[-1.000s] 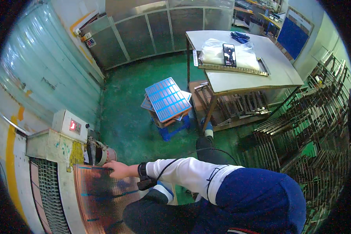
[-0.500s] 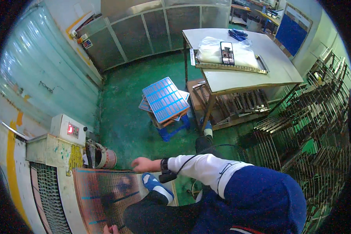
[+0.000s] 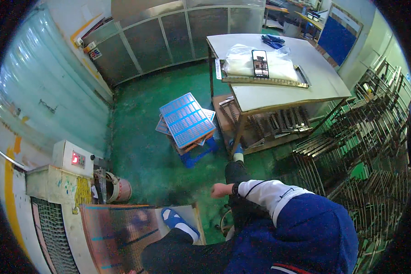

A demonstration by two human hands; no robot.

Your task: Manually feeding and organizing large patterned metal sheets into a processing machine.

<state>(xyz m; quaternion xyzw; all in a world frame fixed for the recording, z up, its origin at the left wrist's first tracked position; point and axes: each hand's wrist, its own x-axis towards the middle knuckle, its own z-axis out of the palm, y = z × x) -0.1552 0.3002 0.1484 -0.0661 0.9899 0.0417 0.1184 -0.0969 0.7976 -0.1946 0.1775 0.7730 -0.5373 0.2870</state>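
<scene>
My right hand (image 3: pixel 220 190), with a dark band at the wrist, hangs over the green floor beside my dark-trousered leg (image 3: pixel 237 173). Its fingers look curled in, and nothing shows in them. Of my left hand (image 3: pixel 133 272) only a sliver of fingers is visible at the bottom edge, by the brownish mesh surface (image 3: pixel 106 226) with blue stripes; what it touches is hidden. One foot in a blue slipper (image 3: pixel 172 218) rests on a pale board at the end of the mesh.
Perforated blue-and-white trays (image 3: pixel 187 119) lie stacked on a blue stool (image 3: pixel 187 159). A white table (image 3: pixel 310 93) bears a phone (image 3: pixel 260 64) on plastic-wrapped material. Metal racks (image 3: pixel 374 182) crowd the right side. At left stand a control box (image 3: pixel 71 157) and a bucket (image 3: pixel 120 189).
My right hand has swung right, away from above the mesh and slipper. My left hand has slid down, nearly out of view. The whole view has shifted slightly.
</scene>
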